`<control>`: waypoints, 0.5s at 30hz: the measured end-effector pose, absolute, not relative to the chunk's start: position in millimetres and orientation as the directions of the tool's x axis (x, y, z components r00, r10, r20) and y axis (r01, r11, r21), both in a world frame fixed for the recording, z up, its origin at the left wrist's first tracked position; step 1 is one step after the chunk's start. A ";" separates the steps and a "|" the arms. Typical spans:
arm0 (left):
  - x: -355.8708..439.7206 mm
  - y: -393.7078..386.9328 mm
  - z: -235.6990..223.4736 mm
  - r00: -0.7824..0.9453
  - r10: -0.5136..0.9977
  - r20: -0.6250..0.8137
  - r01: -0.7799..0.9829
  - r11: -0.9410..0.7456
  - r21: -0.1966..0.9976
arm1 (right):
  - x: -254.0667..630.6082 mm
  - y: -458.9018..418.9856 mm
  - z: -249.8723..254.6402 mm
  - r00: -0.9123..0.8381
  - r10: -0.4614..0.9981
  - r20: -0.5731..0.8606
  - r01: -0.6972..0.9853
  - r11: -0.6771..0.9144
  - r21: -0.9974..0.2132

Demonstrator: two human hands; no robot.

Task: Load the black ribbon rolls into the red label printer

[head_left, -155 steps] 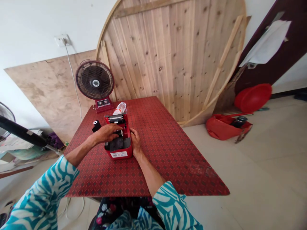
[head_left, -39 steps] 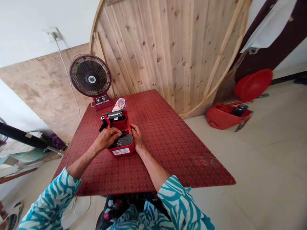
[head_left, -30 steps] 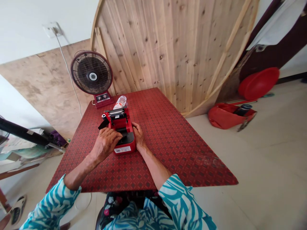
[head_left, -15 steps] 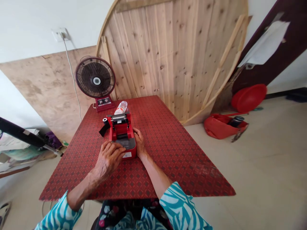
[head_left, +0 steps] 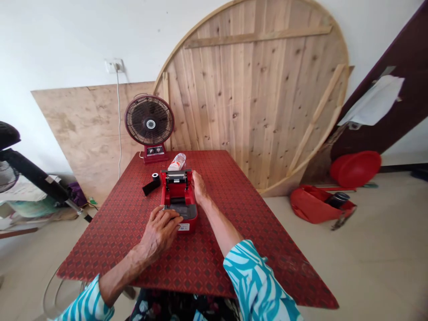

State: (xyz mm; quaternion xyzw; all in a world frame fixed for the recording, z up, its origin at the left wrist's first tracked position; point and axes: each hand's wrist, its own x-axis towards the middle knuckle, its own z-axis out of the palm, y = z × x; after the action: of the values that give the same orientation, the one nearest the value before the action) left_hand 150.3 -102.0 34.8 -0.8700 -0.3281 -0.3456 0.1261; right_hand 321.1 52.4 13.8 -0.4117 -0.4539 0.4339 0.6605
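Observation:
A red and grey label printer [head_left: 187,210] stands on the table with its lid [head_left: 176,179] tilted up and the inside exposed. My left hand [head_left: 163,225] lies over the front left of the printer, fingers bent over the grey front part and holding it steady. At the right edge of the raised lid is my right hand [head_left: 199,187], closed on it; some of its fingertips are hidden behind the lid. Just left of the printer is a small roll [head_left: 154,176] with a white core, and a black strip [head_left: 150,187] trails from it.
A clear plastic bottle [head_left: 177,161] lies behind the printer. At the table's [head_left: 240,214] far left corner stands a fan [head_left: 150,124]. A large round wooden board [head_left: 234,102] leans on the wall. On the floor at right are a red bag [head_left: 310,205] and a red basin [head_left: 356,168].
My right hand has moved from the printer's right side up to the edge of the raised lid. My left hand stays on the front. The camera view has tilted upward.

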 end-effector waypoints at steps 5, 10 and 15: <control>151.1 -106.8 33.1 0.545 0.508 0.668 0.674 -0.739 0.012 | 328.8 7.7 8.2 0.221 0.922 0.317 -0.036 0.333 -0.942; 144.2 -110.0 34.1 0.520 0.530 0.670 0.625 -0.771 0.124 | 327.0 -29.4 -6.7 0.238 0.932 0.274 -0.080 0.300 -0.951; 127.3 -79.3 31.1 0.113 0.799 0.590 0.511 -0.556 0.656 | 321.6 -30.8 -7.9 0.254 0.940 0.229 -0.162 0.275 -0.948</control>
State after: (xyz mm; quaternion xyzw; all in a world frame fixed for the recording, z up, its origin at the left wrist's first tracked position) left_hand 127.3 -79.3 31.1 -0.7316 -0.4478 -0.4928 -0.1464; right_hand 321.6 -30.8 -7.9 -0.4349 -0.4468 0.4163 0.6618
